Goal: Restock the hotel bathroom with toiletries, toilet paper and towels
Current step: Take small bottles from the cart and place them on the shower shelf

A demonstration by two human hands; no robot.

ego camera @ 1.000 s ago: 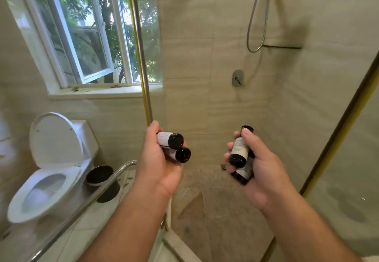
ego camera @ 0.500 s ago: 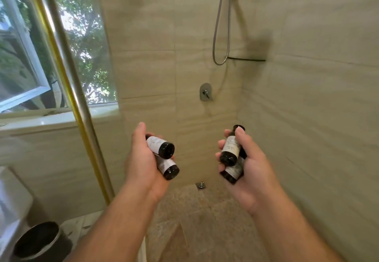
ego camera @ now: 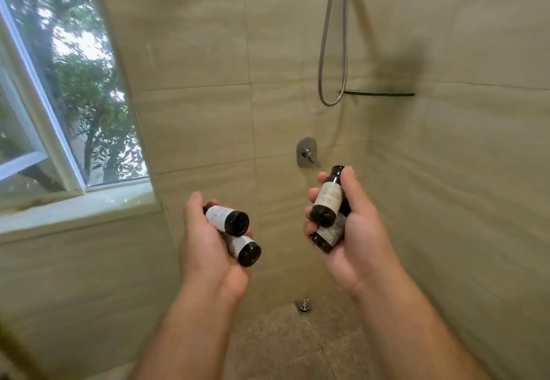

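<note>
1. The beige shower wall (ego camera: 193,82) is filling the view; a thin dark shelf (ego camera: 376,94) is sitting higher up.
2. The left hand (ego camera: 208,254) is clutching the first bottle pair (ego camera: 227,219), and the right hand (ego camera: 357,245) the second bottle pair (ego camera: 326,204): four bottles.
3. The hands are hovering apart, probably sharing the load for that shelf.

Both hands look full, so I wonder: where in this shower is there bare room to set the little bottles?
The thin dark shelf, right of the hose loop, looks bare. So does the stone floor around the drain. The crowding is in the hands: left hand and right hand each grip two bottles.
</note>
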